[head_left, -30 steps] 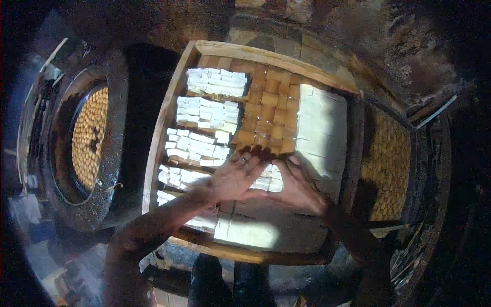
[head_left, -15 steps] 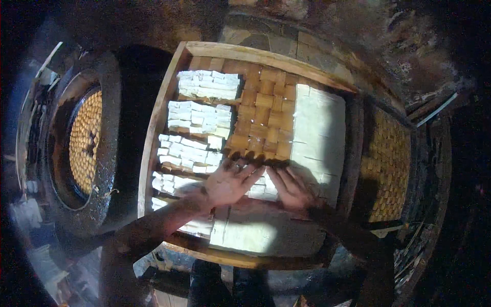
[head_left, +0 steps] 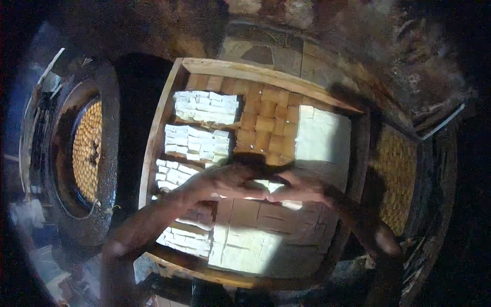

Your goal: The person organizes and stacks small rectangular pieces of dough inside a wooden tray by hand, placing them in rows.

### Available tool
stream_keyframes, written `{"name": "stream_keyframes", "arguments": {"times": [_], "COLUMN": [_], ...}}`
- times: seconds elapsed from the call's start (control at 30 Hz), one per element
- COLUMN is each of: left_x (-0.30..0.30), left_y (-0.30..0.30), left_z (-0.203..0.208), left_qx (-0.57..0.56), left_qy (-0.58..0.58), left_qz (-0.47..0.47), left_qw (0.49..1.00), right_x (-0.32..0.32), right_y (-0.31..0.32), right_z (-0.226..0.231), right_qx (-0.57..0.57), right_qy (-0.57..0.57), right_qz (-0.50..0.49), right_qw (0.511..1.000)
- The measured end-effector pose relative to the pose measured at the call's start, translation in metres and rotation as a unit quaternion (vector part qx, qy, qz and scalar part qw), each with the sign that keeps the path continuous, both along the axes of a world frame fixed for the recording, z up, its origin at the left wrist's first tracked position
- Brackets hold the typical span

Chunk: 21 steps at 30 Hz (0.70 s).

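My left hand and my right hand meet over the middle of a wooden-framed tray, thumbs close together. Both are curled around a group of white tofu-like pieces, which shows bright between them; most of it is hidden by my fingers. Rows of small cut white pieces lie along the tray's left side. A larger pale slab, scored with lines, rests along the right side, and another scored slab covers the near part. Woven bamboo matting shows at the centre.
To the left a round dark pan or vat holds many golden pieces. At the right, beyond the frame, lies another woven panel. Stone slabs border the far side, and deep shadow covers the surroundings.
My hands have gone from lying flat-fingered over the pieces to curling around them, and sit farther up the tray. The whole tray appears lower in the picture.
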<state>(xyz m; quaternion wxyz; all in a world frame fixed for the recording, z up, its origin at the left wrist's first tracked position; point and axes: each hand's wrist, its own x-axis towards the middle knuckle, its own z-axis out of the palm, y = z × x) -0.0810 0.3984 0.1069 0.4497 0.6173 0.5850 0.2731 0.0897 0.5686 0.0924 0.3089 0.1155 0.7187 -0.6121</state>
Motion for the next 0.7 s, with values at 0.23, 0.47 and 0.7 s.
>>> {"name": "stream_keyframes", "arguments": {"times": [0.23, 0.47, 0.7], "left_x": [-0.048, -0.079, -0.066], "left_y": [0.059, 0.081, 0.08], "left_z": [0.02, -0.011, -0.021], "left_qx": [0.064, 0.163, 0.154], "left_qy": [0.034, 0.308, 0.419], "left_qz": [0.018, 0.047, 0.041], "left_qw": [0.997, 0.936, 0.894], "right_x": [-0.043, -0.074, -0.06], "right_y": [0.055, 0.063, 0.066], "right_z": [0.033, -0.002, -0.013], "right_qx": [0.089, 0.41, 0.497], "right_qy": [0.132, 0.331, 0.299], "right_qz": [-0.009, -0.044, -0.037], "right_qw": [0.987, 0.849, 0.814]}}
